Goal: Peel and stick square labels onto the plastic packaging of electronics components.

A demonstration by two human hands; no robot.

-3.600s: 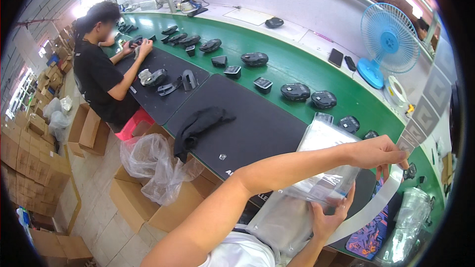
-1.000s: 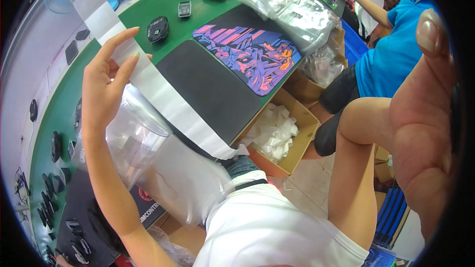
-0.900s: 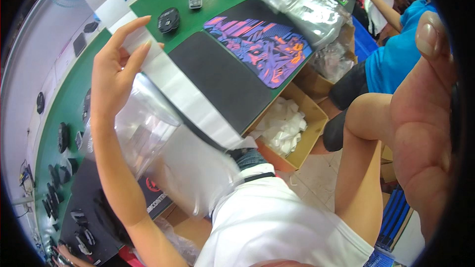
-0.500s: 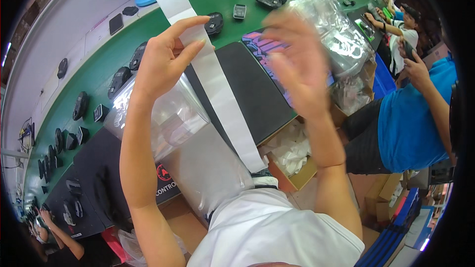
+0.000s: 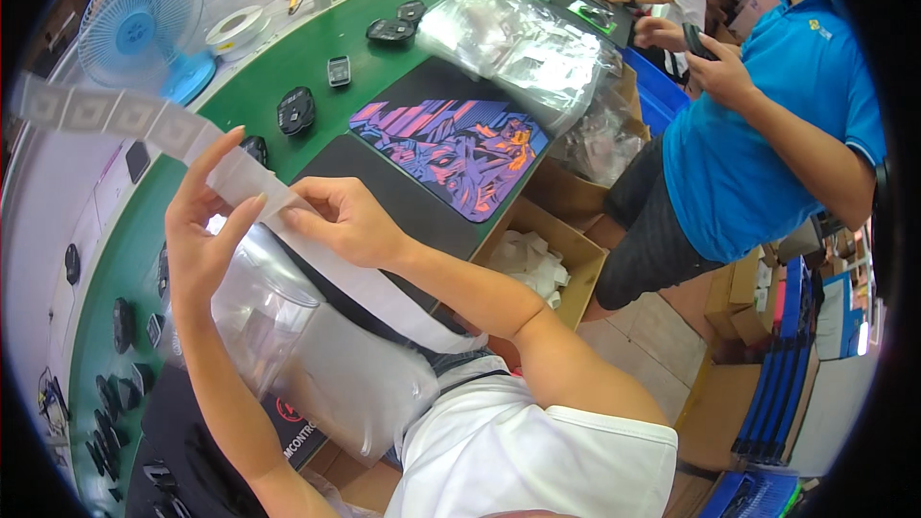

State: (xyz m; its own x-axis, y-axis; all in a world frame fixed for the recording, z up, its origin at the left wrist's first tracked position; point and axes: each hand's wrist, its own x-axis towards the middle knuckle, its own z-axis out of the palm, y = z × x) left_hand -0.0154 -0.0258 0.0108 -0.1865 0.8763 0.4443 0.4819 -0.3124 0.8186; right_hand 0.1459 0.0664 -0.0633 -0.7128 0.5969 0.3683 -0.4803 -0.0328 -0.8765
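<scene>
A long white strip of label backing paper [image 5: 374, 293] runs from my waist up across my hands to the upper left. Square stickers [image 5: 125, 117] line its far end. My left hand [image 5: 203, 221] holds the strip between thumb and fingers. Just to the right, my right hand [image 5: 350, 223] pinches the same strip by its edge. Beneath my forearms lies a stack of clear plastic bags [image 5: 254, 312], and a frosted bag [image 5: 355, 384] rests against my lap.
A patterned mouse pad [image 5: 451, 155] lies on the green table [image 5: 225, 96], with several black computer mice [image 5: 295, 110] around it. Clear packages [image 5: 518, 43] are piled beyond. A fan [image 5: 144, 29] stands at the back left; a co-worker in blue [image 5: 767, 125] is at right.
My right hand has come leftward from the air onto the strip. My left hand has lowered slightly with it. The view has turned right, and the stickers at the strip's end now show.
</scene>
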